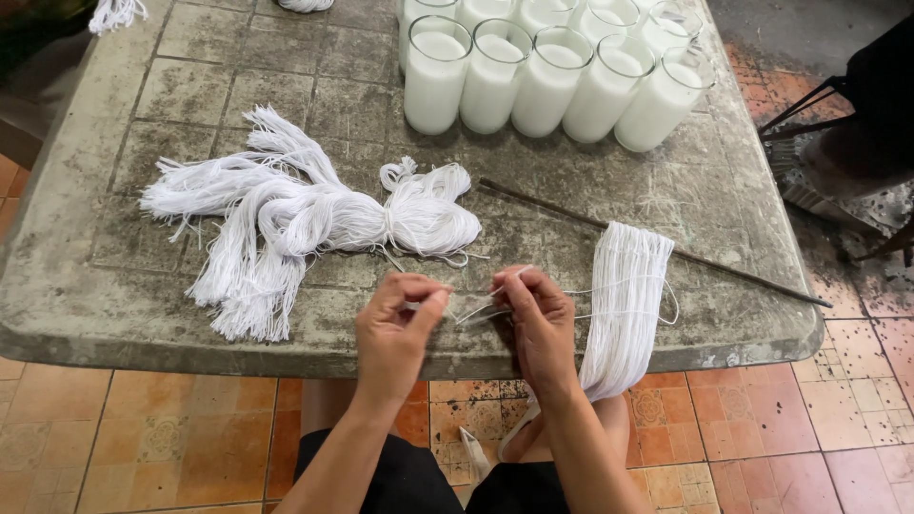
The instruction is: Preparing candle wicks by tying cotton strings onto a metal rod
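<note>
My left hand and my right hand are close together over the near edge of a worn grey table. Both pinch a thin white string stretched between them. A flat bundle of straight white strings lies just right of my right hand and hangs over the table edge. A large tied hank of white string lies on the table above my left hand.
Several glass jars filled with white wax stand in rows at the back. A long thin dark rod lies slantwise under the string bundle. Tiled orange floor is below, and dark objects sit at the right.
</note>
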